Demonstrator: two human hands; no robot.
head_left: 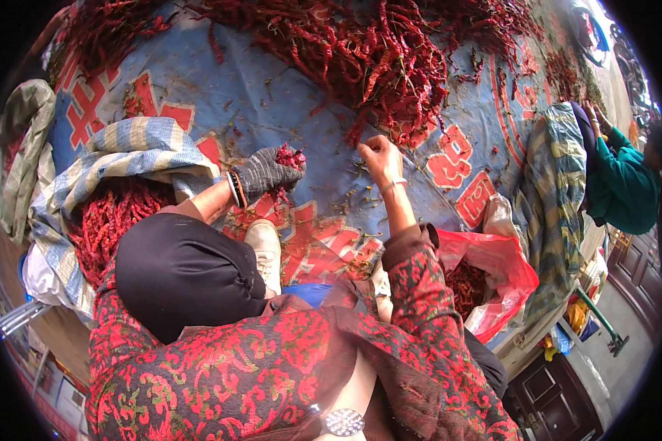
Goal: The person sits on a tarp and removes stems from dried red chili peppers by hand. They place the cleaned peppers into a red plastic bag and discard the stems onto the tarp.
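My left hand, in a grey knitted glove, is closed around a bunch of dried red chilies whose ends stick out on both sides of the fist. To its right, my bare right hand is raised with its fingers bent and thumb near the fingertips; whether something small is between them cannot be told. Just beyond it lies a large heap of dried red chilies on a blue printed tarpaulin. Small stems and bits are scattered on the tarpaulin between the hands.
A blue-and-white striped woven sack full of chilies stands at my left. At my right is a red-and-white sack holding darker chilies, beside a checked sack. A person in green works at the far right.
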